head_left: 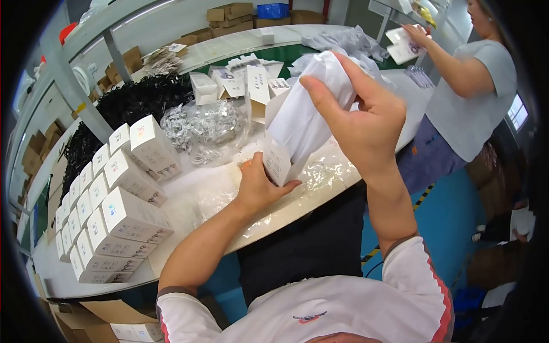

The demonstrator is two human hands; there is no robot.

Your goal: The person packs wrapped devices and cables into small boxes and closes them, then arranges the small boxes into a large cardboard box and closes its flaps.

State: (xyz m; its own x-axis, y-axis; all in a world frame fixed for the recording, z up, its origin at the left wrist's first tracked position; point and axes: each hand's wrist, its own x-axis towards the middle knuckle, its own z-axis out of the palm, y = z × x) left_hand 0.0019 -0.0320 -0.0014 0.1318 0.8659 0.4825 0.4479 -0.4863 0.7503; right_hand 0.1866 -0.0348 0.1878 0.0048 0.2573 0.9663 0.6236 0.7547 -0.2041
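I see my right hand (366,114) clamped on a white wrapped bundle (314,111), lower end in the open white box (278,163) my left hand (260,186) grips beneath. Boxes (111,211) stacked left of that hand; clear bag (220,123) beyond.

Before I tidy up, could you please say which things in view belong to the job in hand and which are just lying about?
Likely the job:
open white box, in left hand
white-wrapped bundle, in right hand
stacked white boxes

Probably just lying about:
blue container
brown cardboard cartons
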